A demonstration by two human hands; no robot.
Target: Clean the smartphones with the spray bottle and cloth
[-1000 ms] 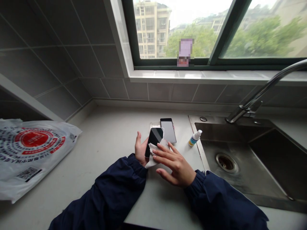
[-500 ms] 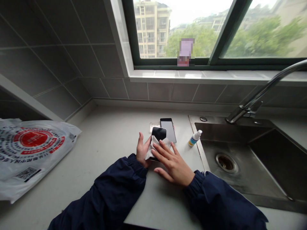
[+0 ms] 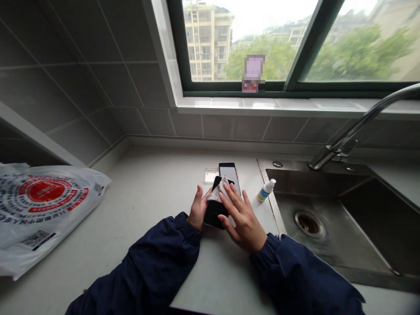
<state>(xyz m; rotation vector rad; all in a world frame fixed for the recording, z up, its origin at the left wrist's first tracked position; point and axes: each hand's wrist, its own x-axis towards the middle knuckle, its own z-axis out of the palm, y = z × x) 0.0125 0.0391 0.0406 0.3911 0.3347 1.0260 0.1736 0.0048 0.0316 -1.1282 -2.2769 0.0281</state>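
My left hand [image 3: 197, 212] supports a dark-screened smartphone [image 3: 215, 213] from its left edge, the thumb raised and the other fingers mostly hidden. Across the upper part of that screen lies a small white cloth [image 3: 218, 191]. My right hand [image 3: 245, 222] presses the cloth down with outstretched fingers, its thumb low over the phone's right side. Just behind, a second phone [image 3: 227, 170] with a pale grey screen lies on the counter, partly covered by the held phone and my fingers. A clear phone case [image 3: 210, 176] sits to its left. A small spray bottle [image 3: 267, 190] stands to the right.
The white counter [image 3: 147, 192] runs up to a tiled wall below a window. At right is a steel sink [image 3: 328, 253] with a chrome faucet [image 3: 344, 133]. A printed white plastic bag [image 3: 46, 210] rests at the far left.
The cloth and my right fingers have moved up the screen, uncovering its lower part. The held phone has tilted and shifted slightly right, with its top turned more rightward.
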